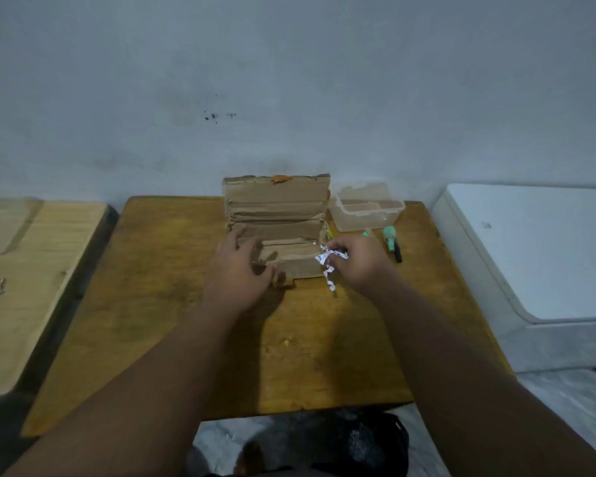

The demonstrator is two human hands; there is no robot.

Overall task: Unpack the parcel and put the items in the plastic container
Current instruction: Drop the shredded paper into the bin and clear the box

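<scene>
Head view shows me the cardboard parcel (pixel 277 228) standing open mid-table, flap raised toward the wall. My left hand (pixel 241 273) rests spread against its near-left corner; my right hand (pixel 355 261) pinches crumpled white paper (pixel 329 261) at its right edge. Just right sits the clear plastic container (pixel 365 210), with a green tool (pixel 391 241) before it on the wooden table (pixel 152 304).

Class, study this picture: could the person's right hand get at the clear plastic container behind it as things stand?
Probably yes. The right hand already pinches a crumpled white paper strip, but the clear plastic container stands open just beyond it on the wooden table, with nothing between.
</scene>
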